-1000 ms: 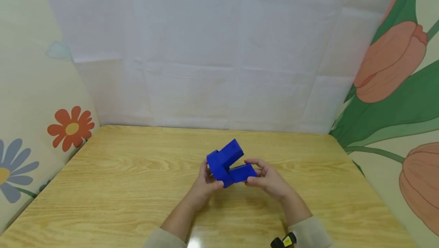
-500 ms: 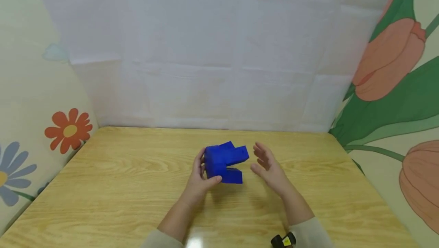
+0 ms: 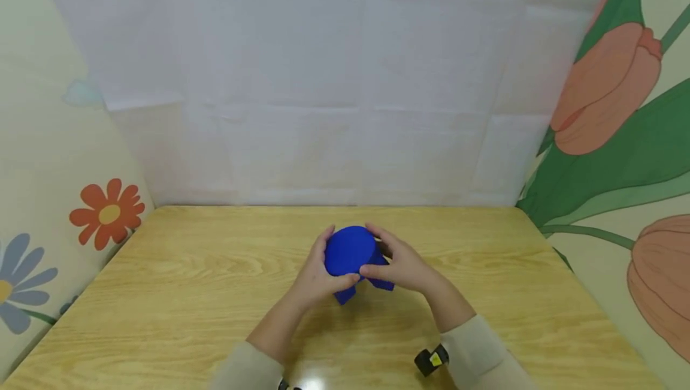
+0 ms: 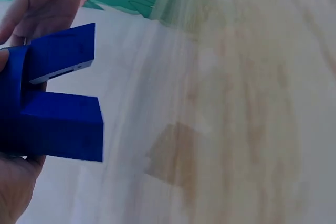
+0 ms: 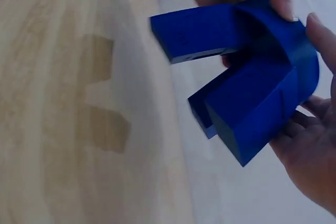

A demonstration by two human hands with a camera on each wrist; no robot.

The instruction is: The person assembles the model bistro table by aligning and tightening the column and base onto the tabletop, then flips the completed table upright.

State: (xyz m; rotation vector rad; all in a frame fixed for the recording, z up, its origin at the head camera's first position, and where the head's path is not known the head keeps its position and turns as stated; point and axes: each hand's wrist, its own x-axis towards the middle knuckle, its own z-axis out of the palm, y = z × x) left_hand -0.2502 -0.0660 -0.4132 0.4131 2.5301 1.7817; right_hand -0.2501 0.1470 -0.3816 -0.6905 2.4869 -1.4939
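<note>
A glossy blue piece like a small stool (image 3: 350, 249), with a flat round top and block-shaped legs, is held between both hands over the table. Its top faces up towards the head camera and its legs point down. My left hand (image 3: 317, 271) grips the left side of the round top, thumb at the near edge. My right hand (image 3: 405, 264) holds the opposite side, its thumb near the left thumb. In the right wrist view three legs (image 5: 197, 32) show under the round part, while the left wrist view shows two legs (image 4: 65, 127). The far fingers are partly hidden.
The wooden table (image 3: 205, 294) reaches back to a hanging white sheet (image 3: 280, 78). Walls painted with flowers (image 3: 109, 214) stand at both sides. A black strap piece with a yellow label (image 3: 432, 359) sits by the right sleeve.
The blue stool-like piece has turned from lying sideways, legs to the right, to top up. My right hand let go of a leg, drew away, then came left onto the round top.
</note>
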